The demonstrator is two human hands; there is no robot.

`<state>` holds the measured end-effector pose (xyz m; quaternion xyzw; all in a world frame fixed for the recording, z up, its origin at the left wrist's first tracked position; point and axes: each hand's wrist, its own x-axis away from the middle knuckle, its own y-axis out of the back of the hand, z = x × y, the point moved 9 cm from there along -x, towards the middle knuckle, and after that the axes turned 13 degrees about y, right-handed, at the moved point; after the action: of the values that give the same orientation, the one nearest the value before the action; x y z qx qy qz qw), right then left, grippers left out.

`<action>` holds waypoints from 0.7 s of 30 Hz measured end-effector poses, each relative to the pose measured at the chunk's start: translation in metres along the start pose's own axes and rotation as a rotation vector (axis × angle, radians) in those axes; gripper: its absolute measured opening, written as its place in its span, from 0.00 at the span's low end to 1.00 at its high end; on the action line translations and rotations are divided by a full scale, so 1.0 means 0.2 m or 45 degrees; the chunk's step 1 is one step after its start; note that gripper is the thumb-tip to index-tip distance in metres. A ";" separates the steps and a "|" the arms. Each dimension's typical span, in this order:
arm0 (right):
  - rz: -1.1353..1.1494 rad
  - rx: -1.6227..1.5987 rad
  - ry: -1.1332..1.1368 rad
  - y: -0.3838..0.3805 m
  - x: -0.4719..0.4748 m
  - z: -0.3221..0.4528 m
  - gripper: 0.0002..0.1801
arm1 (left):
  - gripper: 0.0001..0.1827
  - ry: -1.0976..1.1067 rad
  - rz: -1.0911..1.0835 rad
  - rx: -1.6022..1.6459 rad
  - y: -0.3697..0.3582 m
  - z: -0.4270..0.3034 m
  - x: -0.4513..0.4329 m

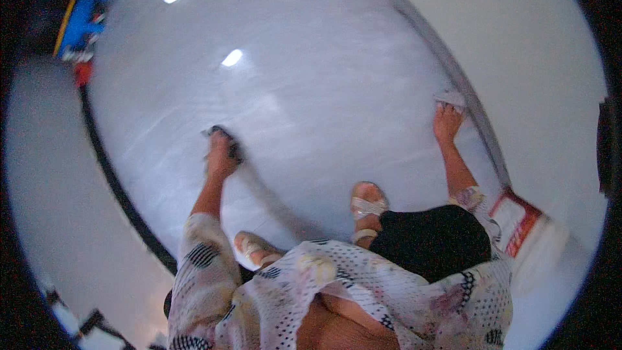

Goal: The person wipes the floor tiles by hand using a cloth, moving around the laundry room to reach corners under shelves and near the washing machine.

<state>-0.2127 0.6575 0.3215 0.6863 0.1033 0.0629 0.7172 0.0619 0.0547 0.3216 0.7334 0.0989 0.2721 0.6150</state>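
Low over the pale, shiny floor [311, 121], my left hand [222, 155] is closed around a dark object [233, 148], blurred so that its kind cannot be told. Farther right, my right hand [447, 121] holds a whitish cloth or paper piece [451, 98] close to the grey baseboard [457, 75]. Both arms reach forward and down, on either side of my sandalled feet. My patterned sleeves and the front of my top fill the lower part of the view.
A pale wall rises at the right, with a red-framed white item [517, 221] at its foot. Along the left wall runs a black baseboard [116, 184]. A blue object with a yellow edge [80, 22] stands at the upper left, a red thing [83, 74] beside it.
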 end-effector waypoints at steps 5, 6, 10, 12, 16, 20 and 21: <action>-0.039 -0.243 1.002 0.15 -0.19 1.11 0.13 | 0.29 0.155 0.042 0.171 0.06 -0.17 0.14; -0.004 -0.821 0.793 0.11 -0.19 1.17 0.12 | 0.27 0.082 0.088 0.114 0.09 -0.30 0.17; 0.737 -1.084 0.785 0.06 0.28 1.51 0.11 | 0.19 -0.140 0.087 0.038 -0.03 -0.56 0.57; 0.818 -0.792 1.341 -0.01 0.49 1.58 0.12 | 0.18 -0.247 0.128 0.102 -0.07 -0.71 0.65; 0.801 -1.393 1.205 0.19 0.45 1.57 0.09 | 0.24 -0.391 0.319 0.417 -0.06 -0.77 0.68; 0.691 -1.401 0.514 0.31 -0.10 1.28 0.12 | 0.30 -0.024 0.751 0.894 0.10 -0.63 0.53; 0.572 -1.420 0.413 0.31 -0.23 1.17 0.14 | 0.30 0.094 0.901 0.984 0.10 -0.59 0.53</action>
<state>-0.1995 0.4234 0.3942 0.1950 0.0156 0.3603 0.9121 0.0850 0.2021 0.3820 0.8853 -0.0401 0.4324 0.1663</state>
